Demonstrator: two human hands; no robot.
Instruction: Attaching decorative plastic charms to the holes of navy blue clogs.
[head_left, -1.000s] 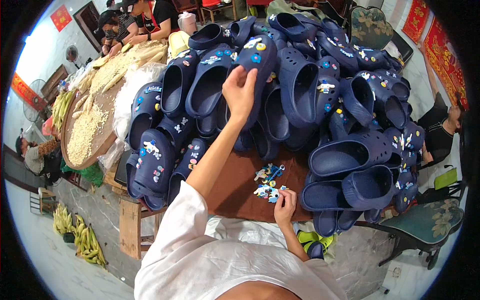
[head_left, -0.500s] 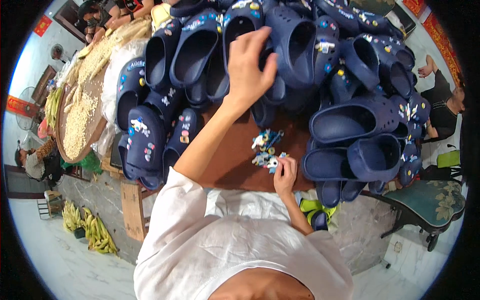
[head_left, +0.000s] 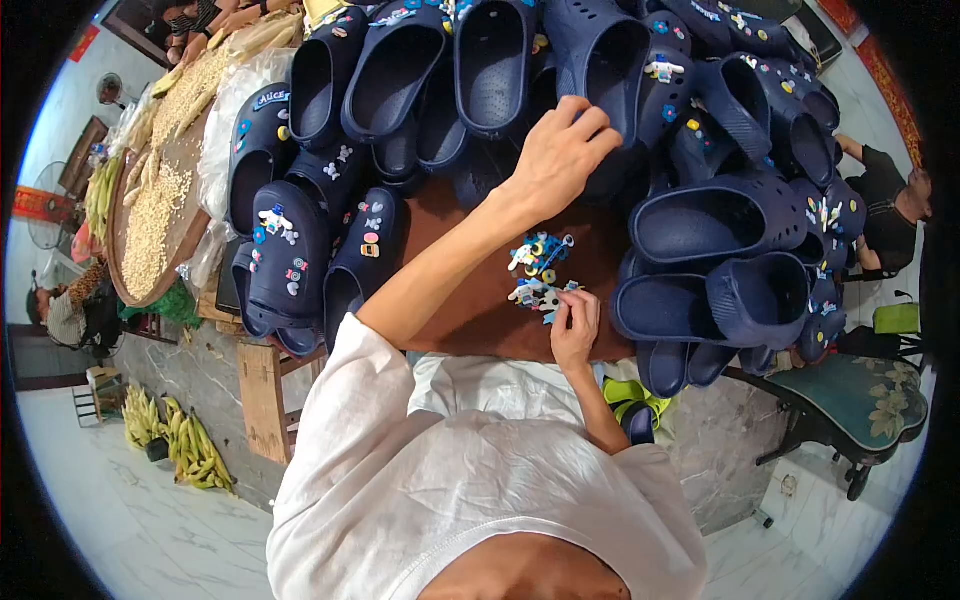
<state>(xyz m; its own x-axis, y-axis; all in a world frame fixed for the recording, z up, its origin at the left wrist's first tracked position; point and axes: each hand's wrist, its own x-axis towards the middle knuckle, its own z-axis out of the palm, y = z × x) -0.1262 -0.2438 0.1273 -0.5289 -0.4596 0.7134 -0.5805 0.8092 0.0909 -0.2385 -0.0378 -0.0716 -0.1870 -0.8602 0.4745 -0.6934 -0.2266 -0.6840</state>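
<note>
Left hand [head_left: 563, 157] adjoins one clog [head_left: 573, 55]; right [head_left: 576, 328], several charms [head_left: 528, 291].

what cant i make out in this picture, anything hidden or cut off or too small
Head view: whether the left hand touches the navy clog beyond it; its curled fingers block the contact.
Head view: what the right hand may be pinching; its own fingertips cover it.
Head view: how many small charms lie on the brown cloth; they overlap and are too small.
Head view: the toe of the middle clog; the top edge cuts it off.
</note>
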